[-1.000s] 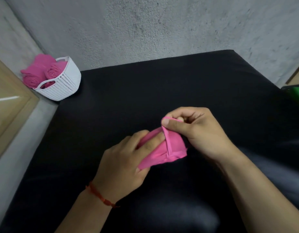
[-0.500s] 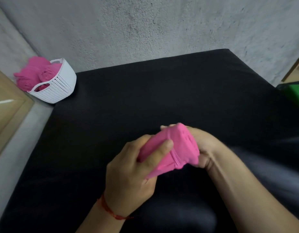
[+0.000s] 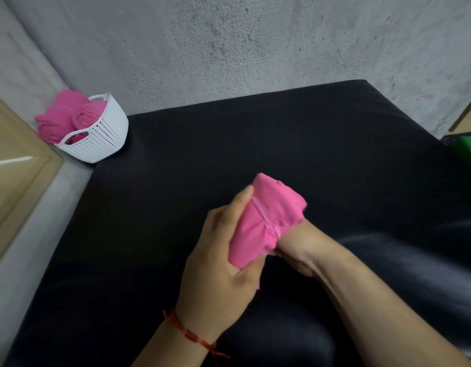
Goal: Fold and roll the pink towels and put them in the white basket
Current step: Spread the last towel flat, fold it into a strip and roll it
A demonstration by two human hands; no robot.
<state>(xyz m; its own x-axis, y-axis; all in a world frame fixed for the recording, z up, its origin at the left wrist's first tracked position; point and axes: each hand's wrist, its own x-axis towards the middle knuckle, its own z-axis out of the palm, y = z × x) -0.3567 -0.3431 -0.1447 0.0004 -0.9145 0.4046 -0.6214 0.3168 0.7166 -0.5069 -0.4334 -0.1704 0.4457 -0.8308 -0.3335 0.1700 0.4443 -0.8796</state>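
Broadly, a grey wall [image 3: 255, 43] backs a black bench [image 3: 282, 144] that fills most of the view. At its far left corner, well apart from the hands, stands the white basket [image 3: 107, 136], heaped with rolled towels [image 3: 67, 120].

Near the bench's middle the left hand [image 3: 218, 266] grips the pink towel [image 3: 282, 205], a thick, half-wrapped roll, with its fingers [image 3: 243, 197] curled round the near side. The right hand [image 3: 295, 250] is buried to the wrist under the roll's far end, and I cannot tell how its fingers lie. A stitched hem [image 3: 266, 218] crosses the roll.

The step looks like tucking the loose end so the roll locks. To do it well, keep the left grip firm so the layers don't slacken. Pull the pocket evenly over the end, then smooth the hem flat before carrying the roll to the basket.
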